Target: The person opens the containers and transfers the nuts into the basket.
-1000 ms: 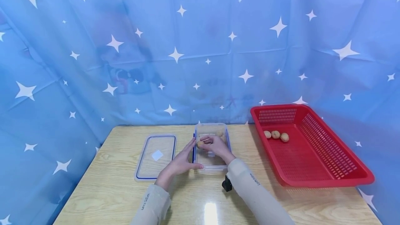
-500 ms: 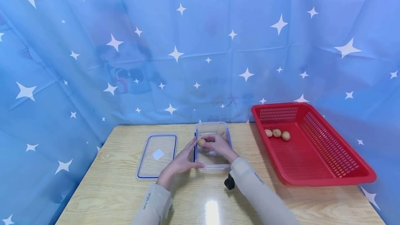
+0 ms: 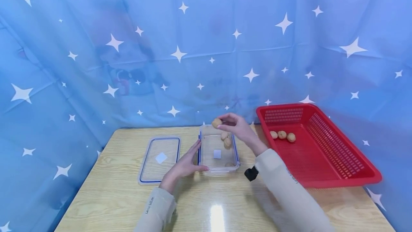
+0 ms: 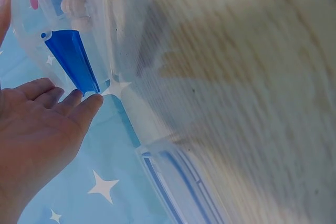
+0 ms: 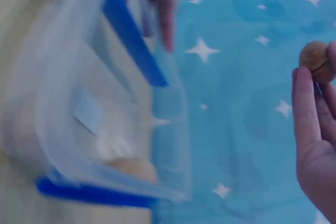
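A clear plastic box (image 3: 208,149) with blue side latches stands uncovered on the table. Two walnuts (image 3: 227,142) lie at its far right, and one more shows dimly near the front wall. My right hand (image 3: 239,129) pinches a walnut (image 3: 217,123) between thumb and fingertips, raised over the box's far end; the right wrist view also shows this walnut (image 5: 316,61). Along the box's left side lies my left hand (image 3: 184,167), fingers extended and thumb at the near corner. In the left wrist view its fingertips are close to the blue latch (image 4: 73,59).
A clear lid (image 3: 154,169) with a blue seal lies flat left of the box. On the right is a red plastic basket (image 3: 317,160) with three walnuts (image 3: 281,135) at its left side. A blue star-patterned curtain (image 3: 180,81) hangs behind the table.
My right hand has lifted the walnut up out of the box, moving away toward its far end. The left hand stays by the box's left side.
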